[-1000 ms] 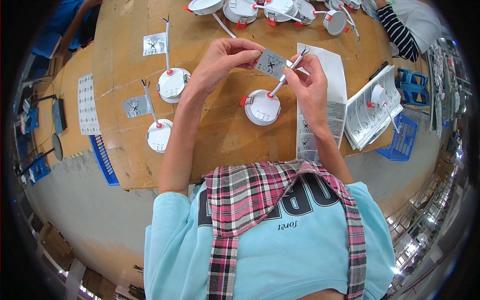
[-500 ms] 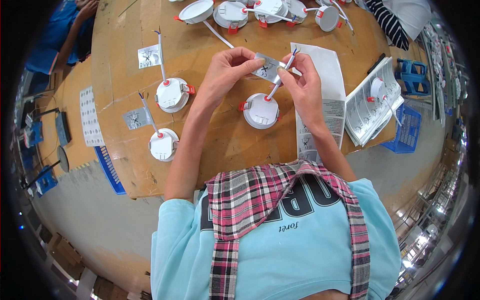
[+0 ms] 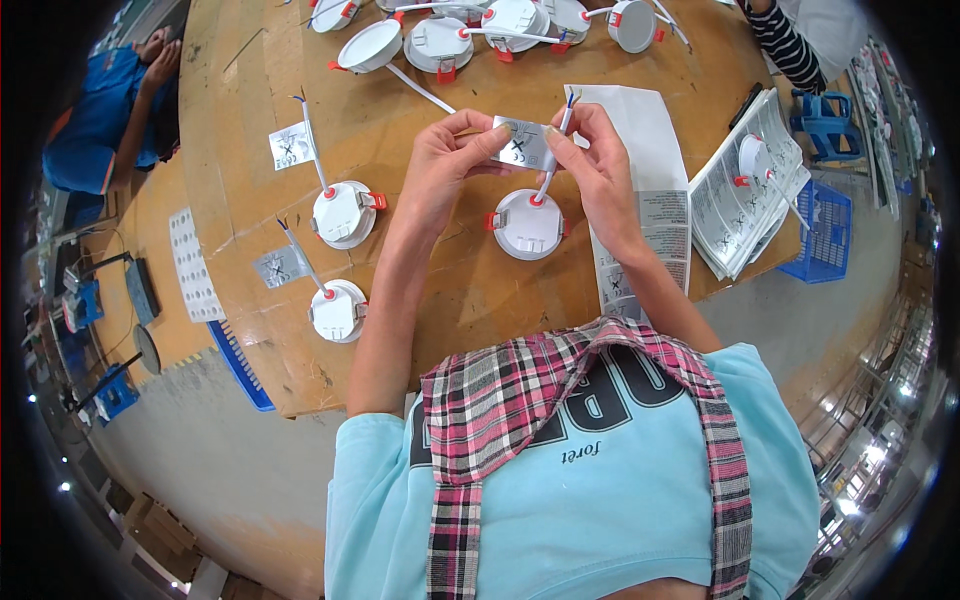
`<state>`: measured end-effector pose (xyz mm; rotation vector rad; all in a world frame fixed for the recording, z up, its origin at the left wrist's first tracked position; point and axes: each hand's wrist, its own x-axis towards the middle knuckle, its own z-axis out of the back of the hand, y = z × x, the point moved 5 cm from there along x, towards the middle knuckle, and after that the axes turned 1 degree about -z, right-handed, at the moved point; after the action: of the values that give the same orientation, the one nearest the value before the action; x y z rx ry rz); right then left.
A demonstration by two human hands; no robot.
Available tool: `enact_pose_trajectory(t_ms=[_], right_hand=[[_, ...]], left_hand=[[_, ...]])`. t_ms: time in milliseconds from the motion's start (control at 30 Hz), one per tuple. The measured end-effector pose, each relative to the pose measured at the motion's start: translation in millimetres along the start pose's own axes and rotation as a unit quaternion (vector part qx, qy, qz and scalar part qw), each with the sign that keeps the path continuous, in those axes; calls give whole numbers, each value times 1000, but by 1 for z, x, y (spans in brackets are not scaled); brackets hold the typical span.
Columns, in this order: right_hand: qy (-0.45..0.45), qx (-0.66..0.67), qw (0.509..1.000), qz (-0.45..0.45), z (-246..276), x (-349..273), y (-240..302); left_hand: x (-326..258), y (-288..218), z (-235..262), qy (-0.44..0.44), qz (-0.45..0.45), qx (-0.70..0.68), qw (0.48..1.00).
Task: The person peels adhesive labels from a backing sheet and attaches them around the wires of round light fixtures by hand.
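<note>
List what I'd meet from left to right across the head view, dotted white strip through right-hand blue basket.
Dotted white strip, lower left lamp, left hand, silver label, right hand, stack of sheets, blue basket.

Blue stool (image 3: 828,127); striped sleeve (image 3: 783,45); brown cardboard boxes (image 3: 160,537).

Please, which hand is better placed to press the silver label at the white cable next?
Probably the right hand: it is at the end of the label beside the cable. The left hand pinches the label's other end, farther from the cable.
</note>
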<state>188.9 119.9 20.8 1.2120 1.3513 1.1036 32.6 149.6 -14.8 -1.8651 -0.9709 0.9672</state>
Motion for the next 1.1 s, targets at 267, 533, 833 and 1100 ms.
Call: enact_pose_trajectory(t_ms=[267, 533, 833, 1100], right_hand=[[-1, -6, 1000, -19, 3, 4, -6], [-11, -24, 1000, -12, 0, -1, -3], [-53, -26, 998, -30, 6, 0, -1], [-25, 0, 999, -36, 2, -4, -6]], left_hand=[[1, 3, -2, -55, -40, 29, 997], [-2, 1, -4, -77, -40, -7, 996], [-6, -11, 1, -109, -52, -29, 992], [-7, -2, -8, -69, -47, 21, 996]])
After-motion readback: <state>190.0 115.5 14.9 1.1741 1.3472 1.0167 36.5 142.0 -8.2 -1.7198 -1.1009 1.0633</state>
